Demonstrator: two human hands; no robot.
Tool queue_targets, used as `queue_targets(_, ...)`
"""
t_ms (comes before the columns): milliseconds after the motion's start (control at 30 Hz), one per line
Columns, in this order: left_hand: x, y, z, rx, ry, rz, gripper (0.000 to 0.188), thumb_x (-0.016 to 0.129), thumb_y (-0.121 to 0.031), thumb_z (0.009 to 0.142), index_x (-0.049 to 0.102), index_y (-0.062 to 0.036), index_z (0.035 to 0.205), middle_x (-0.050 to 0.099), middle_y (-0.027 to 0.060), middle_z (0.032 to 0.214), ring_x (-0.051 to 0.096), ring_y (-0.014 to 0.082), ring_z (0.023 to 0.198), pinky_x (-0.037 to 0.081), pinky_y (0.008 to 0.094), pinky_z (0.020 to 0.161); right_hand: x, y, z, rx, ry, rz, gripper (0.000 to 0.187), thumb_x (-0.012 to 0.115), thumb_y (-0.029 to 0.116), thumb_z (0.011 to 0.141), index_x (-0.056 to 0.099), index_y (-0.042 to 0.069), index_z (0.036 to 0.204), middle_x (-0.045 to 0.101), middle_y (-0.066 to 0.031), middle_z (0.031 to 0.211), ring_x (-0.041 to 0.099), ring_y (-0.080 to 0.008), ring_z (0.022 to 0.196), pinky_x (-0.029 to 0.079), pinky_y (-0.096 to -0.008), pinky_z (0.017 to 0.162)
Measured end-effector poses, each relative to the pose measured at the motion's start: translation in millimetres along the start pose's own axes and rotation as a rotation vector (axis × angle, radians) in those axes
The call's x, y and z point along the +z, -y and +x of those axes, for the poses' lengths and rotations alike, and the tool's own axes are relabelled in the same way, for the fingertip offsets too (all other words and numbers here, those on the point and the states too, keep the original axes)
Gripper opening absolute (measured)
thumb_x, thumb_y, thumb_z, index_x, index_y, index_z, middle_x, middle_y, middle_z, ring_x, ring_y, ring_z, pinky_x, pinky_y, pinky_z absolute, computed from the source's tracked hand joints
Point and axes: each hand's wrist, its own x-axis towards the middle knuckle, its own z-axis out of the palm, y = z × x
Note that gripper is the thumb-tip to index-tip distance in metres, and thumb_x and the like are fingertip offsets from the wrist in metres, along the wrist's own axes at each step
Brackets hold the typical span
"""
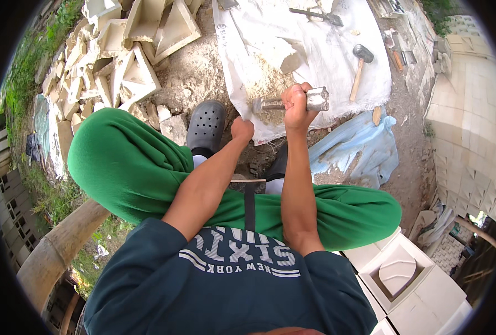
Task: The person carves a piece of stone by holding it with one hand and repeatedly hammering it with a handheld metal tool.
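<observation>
My right hand [297, 106] is wrapped round a thick, silvery metal bar tool [317, 99], its wider end to the right, above the near part of a white woven sheet [337, 67]. Beside the sheet's near left edge, my left hand [242, 129] is closed in a fist. What it holds, if anything, is hidden. Pale crumbs and dust [264, 78] lie on the sheet below the tool, with a pale stone block [284, 54] just beyond. A mallet [363, 54] with a dark head and wooden handle rests on the sheet to the right.
Broken pale slabs [130, 72] are heaped at the far left. A dark-handled metal tool [317, 15] lies at the far side of the sheet. Blue plastic sheeting [365, 145] is crumpled at the right. Pale carved blocks [398, 273] stand at the lower right, a bamboo pole [61, 245] at the left.
</observation>
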Motion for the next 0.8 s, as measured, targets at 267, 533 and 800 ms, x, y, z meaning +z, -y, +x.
queue_targets(267,-1.0,4.9,-0.1,0.029,-0.028,-0.041,0.034,0.055,-0.022,0.079,0.062,0.0012,0.104,0.064,0.0232,0.101,0.061,0.0388,0.097,0.046,0.0445,0.085,4.7,19.7,-2.5,-0.109,0.046,-0.037,0.025,0.042,0.003,0.084,0.031,0.009,0.063,0.033,-0.0003,0.05,0.028,-0.0081,0.043,0.028,-0.0258,0.042)
queue_targets(533,0.5,11.1,-2.5,0.008,-0.04,-0.053,0.033,0.056,-0.021,0.077,0.064,-0.0012,0.102,0.065,0.0219,0.099,0.062,0.0369,0.096,0.047,0.0435,0.085,5.5,32.9,3.9,-0.034,-0.004,0.076,0.021,0.049,0.005,0.083,0.042,0.005,0.064,0.042,0.0017,0.054,0.038,-0.0058,0.047,0.028,-0.0237,0.043)
queue_targets(800,4.1,7.0,-10.7,-0.025,-0.019,-0.113,0.038,0.066,-0.025,0.073,0.065,-0.0008,0.102,0.067,0.0185,0.099,0.064,0.0329,0.096,0.048,0.04,0.084,-7.2,1.2,6.3,-0.011,-0.043,-0.011,0.024,0.048,0.002,0.081,0.036,0.007,0.061,0.04,0.0014,0.053,0.036,-0.0065,0.045,0.028,-0.0246,0.042)
